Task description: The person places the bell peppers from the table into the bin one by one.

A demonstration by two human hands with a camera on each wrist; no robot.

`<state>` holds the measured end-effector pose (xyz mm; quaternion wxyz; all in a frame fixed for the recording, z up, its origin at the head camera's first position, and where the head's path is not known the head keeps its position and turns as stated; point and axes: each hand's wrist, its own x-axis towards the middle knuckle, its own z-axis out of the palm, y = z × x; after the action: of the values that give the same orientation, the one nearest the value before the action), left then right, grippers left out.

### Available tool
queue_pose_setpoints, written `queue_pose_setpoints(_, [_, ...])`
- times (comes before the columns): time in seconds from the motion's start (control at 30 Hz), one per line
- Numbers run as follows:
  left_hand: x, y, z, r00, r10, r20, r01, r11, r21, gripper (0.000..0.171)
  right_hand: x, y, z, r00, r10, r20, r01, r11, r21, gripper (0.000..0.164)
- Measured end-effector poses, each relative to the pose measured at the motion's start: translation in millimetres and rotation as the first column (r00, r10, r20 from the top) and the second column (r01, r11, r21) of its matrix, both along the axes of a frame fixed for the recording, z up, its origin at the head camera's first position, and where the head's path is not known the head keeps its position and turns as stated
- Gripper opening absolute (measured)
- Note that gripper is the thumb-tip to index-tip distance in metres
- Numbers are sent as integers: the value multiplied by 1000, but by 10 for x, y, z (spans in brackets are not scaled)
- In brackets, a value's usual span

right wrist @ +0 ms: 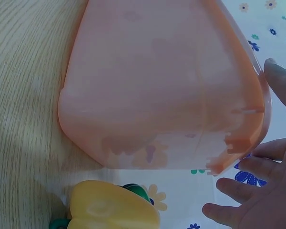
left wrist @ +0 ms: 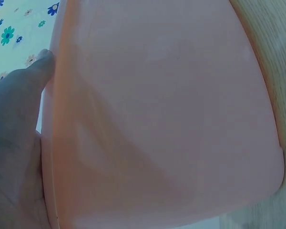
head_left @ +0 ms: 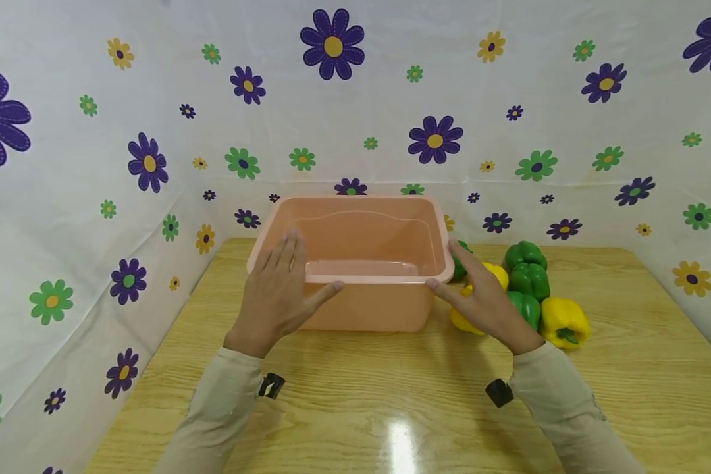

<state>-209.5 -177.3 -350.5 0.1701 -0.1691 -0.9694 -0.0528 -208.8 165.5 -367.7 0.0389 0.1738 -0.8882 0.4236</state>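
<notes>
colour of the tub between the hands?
The tub is light peach-pink; it shows best in the head view.

Legible text: none; no label, brand, number or sign readable on tub (head_left: 361, 306), peppers (head_left: 563, 321), table (head_left: 332, 408) or cloth (head_left: 379, 99), all three views.

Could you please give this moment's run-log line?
Left hand: at left rim, pink rectangular plastic tub | Right hand: at right rim | Tub: upright on wood-grain table | Green bell peppers, yellow bell peppers: right of tub
</notes>
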Motion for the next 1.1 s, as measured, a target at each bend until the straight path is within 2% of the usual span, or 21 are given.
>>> queue_pose_setpoints(0.73, [32, -17, 22, 999, 0, 35, -1, 1000, 18, 109, -5, -15, -5, 1000, 7, 1, -7, 1000, -17, 87])
queue_pose_setpoints(1.1, [47, -10, 34, 1000, -20, 8, 19, 1000, 21, 107, -9, -18, -22, 1000, -2, 3, 2, 1000, -16, 87])
